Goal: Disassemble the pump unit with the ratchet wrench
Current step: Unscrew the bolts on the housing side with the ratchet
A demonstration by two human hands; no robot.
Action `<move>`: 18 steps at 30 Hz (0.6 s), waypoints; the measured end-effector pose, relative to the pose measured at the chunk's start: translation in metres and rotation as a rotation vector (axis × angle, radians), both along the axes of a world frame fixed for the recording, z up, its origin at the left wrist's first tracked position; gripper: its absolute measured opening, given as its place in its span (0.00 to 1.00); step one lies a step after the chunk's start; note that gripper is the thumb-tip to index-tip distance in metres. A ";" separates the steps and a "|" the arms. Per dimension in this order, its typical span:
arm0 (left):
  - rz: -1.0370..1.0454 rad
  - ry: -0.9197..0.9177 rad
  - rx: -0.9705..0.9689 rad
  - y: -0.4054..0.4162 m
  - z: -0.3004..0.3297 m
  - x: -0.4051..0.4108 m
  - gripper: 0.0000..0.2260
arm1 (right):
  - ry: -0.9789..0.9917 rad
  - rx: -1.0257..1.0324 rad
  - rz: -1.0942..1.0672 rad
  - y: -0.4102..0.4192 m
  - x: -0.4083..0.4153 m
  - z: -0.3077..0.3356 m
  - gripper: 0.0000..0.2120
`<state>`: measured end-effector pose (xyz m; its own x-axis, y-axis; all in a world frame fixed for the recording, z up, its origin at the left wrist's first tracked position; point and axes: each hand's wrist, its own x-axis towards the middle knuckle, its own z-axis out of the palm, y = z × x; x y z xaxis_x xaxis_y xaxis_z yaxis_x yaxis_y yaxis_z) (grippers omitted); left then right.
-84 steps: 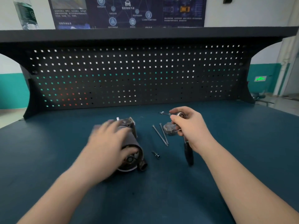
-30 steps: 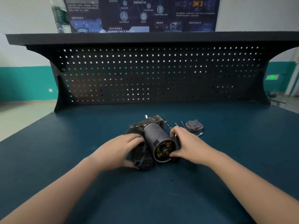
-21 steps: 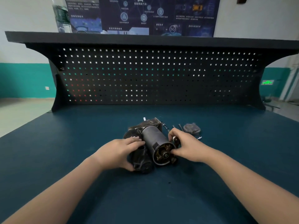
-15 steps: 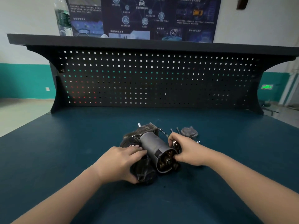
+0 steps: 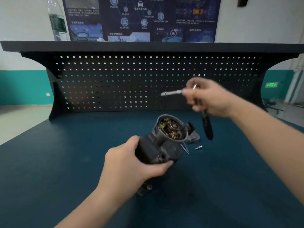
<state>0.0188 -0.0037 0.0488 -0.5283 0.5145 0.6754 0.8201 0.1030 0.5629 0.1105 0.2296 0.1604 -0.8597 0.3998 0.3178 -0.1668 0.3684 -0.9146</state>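
My left hand (image 5: 131,163) grips the dark body of the pump unit (image 5: 164,142) and holds it tilted up off the bench, its open end with copper and metal parts facing up and away. My right hand (image 5: 209,97) is raised above and to the right of the pump and holds the ratchet wrench (image 5: 206,125). The wrench's black handle hangs down below my fist, and a silver extension bar (image 5: 171,92) sticks out to the left. This hand and the bar are blurred.
On the blue bench top (image 5: 65,162), a round metal cover (image 5: 193,137), long thin bolts (image 5: 185,148) and a small screw (image 5: 198,147) lie just right of the pump. A black pegboard (image 5: 131,83) closes the back; a plastic bottle (image 5: 57,22) stands on its shelf.
My right hand left the pump, picked up the ratchet wrench and lifted it. My left hand shifted its grip and tipped the pump up so its open end faces upward.
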 end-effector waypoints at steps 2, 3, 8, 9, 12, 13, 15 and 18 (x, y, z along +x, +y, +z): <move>0.070 -0.114 0.043 0.008 0.008 -0.001 0.24 | 0.174 -0.021 -0.098 0.000 -0.002 0.025 0.09; 0.107 -0.164 0.073 0.011 0.011 -0.005 0.24 | 0.230 -0.008 -0.130 -0.001 0.000 0.034 0.10; 0.175 -0.289 0.110 0.027 0.030 -0.032 0.20 | 0.133 0.187 -0.161 -0.016 0.011 0.037 0.08; 0.181 -0.294 0.094 0.030 0.033 -0.035 0.19 | 0.095 0.235 -0.194 -0.019 0.015 0.033 0.09; 0.191 -0.317 0.037 0.036 0.044 -0.046 0.21 | 0.073 0.356 -0.268 -0.024 0.031 0.026 0.09; 0.190 -0.323 0.012 0.038 0.048 -0.050 0.22 | 0.064 0.386 -0.262 -0.024 0.037 0.026 0.09; 0.191 -0.325 -0.049 0.043 0.053 -0.053 0.25 | 0.010 0.423 -0.207 -0.025 0.046 0.028 0.06; 0.173 -0.283 -0.092 0.055 0.053 -0.051 0.32 | -0.070 0.487 -0.168 -0.025 0.048 0.032 0.06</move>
<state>-0.0321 0.0514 0.1020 -0.7729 0.4528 0.4445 0.5987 0.2884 0.7472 0.1580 0.2044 0.1926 -0.8221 0.3543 0.4457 -0.0132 0.7708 -0.6370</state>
